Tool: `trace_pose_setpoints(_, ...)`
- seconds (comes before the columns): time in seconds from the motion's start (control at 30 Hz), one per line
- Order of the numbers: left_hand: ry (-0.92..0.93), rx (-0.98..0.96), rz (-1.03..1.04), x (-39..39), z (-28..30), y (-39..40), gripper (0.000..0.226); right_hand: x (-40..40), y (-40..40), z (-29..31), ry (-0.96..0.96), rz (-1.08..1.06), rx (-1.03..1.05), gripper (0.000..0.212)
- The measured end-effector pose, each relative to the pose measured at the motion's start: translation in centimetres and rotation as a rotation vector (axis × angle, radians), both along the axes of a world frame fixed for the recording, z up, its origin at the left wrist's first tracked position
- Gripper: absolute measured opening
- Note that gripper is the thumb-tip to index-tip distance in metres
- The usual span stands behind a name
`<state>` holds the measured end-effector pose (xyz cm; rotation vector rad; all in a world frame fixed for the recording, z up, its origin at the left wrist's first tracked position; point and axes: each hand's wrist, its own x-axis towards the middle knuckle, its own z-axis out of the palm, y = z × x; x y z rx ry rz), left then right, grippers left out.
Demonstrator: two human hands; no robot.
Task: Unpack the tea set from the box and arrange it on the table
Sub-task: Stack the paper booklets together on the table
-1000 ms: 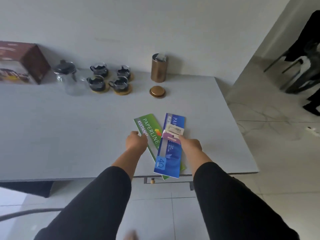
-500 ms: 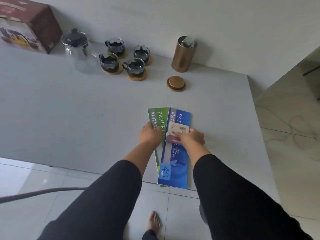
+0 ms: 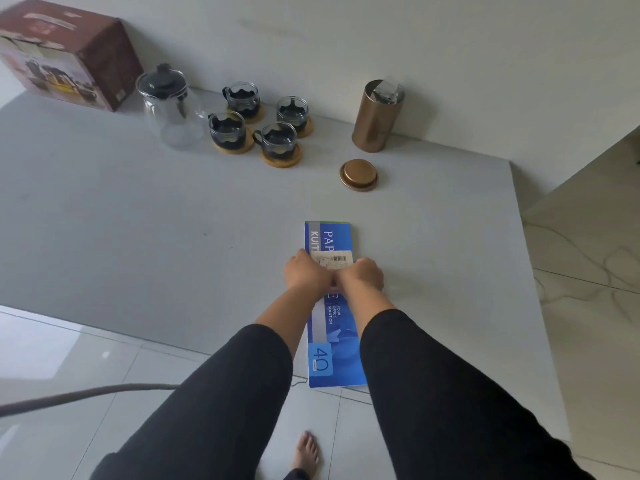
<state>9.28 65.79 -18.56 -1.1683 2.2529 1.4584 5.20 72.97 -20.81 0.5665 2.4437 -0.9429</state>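
Note:
The brown tea set box (image 3: 69,53) stands at the back left against the wall. Beside it is a glass teapot (image 3: 169,105) with a black lid. Several glass cups (image 3: 258,123) with dark holders sit on round wooden coasters right of the teapot. My left hand (image 3: 306,271) and my right hand (image 3: 363,273) rest close together on a blue receipt book (image 3: 330,237) near the table's front edge. Both hands pinch a small beige tag (image 3: 334,259) lying on the book. A sliver of green shows at the book's far edge.
A copper canister (image 3: 377,116) stands open at the back right, its lid (image 3: 358,174) lying in front of it. The grey table (image 3: 138,220) ends at the right, with tiled floor beyond. My bare foot (image 3: 306,452) is on the floor below.
The blue book now lies squarely over the green one, which showed beside it earlier. My hands have come together on the tag. The view has tilted down and closer.

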Motion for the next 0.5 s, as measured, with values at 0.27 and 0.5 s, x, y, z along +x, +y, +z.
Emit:
trace_pose_setpoints(0.27, -0.038, 0.097, 0.065, -0.8, -0.7, -1.1, 0.019, -0.8, 1.0, 1.0, -0.114, -0.088, -0.113, 0.029)
trace_pose_setpoints(0.5, 0.068, 0.158, -0.061, -5.2, 1.5, 1.9, 0.045, -3.9, 4.7, 2.9, -0.026, -0.314, -0.259, 0.039)
